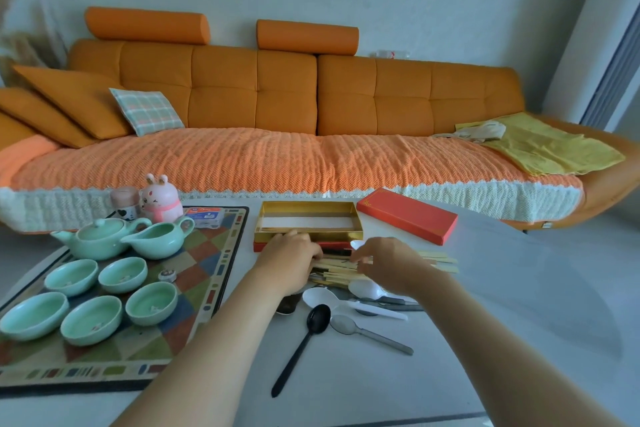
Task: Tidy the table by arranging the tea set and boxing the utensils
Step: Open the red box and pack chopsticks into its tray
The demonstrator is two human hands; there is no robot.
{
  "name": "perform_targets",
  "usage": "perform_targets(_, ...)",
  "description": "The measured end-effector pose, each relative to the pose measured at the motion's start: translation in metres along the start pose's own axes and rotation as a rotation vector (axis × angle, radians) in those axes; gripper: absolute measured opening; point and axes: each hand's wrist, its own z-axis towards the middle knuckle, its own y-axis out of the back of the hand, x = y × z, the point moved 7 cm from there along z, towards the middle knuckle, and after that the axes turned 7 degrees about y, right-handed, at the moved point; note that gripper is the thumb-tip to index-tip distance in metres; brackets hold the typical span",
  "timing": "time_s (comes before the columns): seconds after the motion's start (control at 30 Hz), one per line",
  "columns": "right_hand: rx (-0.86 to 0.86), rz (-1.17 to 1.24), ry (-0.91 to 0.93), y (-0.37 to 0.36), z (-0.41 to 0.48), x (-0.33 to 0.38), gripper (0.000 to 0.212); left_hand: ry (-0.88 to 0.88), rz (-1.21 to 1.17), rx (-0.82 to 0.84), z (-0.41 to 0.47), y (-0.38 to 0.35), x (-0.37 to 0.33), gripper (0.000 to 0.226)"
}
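Just short of the open gold box (308, 206), near the middle of the surface (485, 340), lies a loose bundle of pale chopsticks (440, 262), and both hands are on it. The left hand (289, 262) curls its fingers over the bundle's left end, and the right hand (389, 260) pinches the sticks further along with bent fingertips, so the far ends stick out to the right. Such sticks look light, thin and stiff, and smooth enough to slide against each other, so a bundle taken at one point would likely fan out or shed a few. Squeezing it at two places along its length seems the safer way to lift it into the box, whose long shape should take the sticks lying flat. Nearer the person lie a black spoon (304, 340), a metal spoon (367, 331) and white spoons (346, 302), each rigid and easy to take by the handle. The celadon cups (93, 321) and teapot (100, 236) on the patterned mat (207, 253) to the left look fragile and are best lifted singly.
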Motion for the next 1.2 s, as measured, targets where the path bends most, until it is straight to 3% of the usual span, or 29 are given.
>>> perform_targets(0.33, -0.051, -0.025, -0.022, 0.0, -0.003, -0.001, 0.028, 0.029, -0.105, -0.108, -0.002, 0.01, 0.002, 0.027)
perform_targets(0.53, -0.226, 0.092, 0.03, 0.013, 0.005, 0.002, 0.036, 0.101, -0.138, -0.3, 0.002, 0.036, 0.026, 0.021)
perform_targets(0.67, -0.359, 0.166, 0.051, 0.021, 0.018, 0.008, 0.029, 0.159, -0.121, -0.355, 0.004, 0.042, 0.042, 0.022)
perform_targets(0.87, -0.436, 0.119, 0.016, 0.02, 0.048, 0.01, 0.024, 0.217, -0.112, -0.315, 0.01, 0.037, 0.063, 0.034)
perform_targets(1.2, -0.296, 0.175, -0.12, -0.004, 0.085, 0.003, 0.036, 0.161, -0.048, -0.01, 0.018, 0.002, 0.059, 0.046)
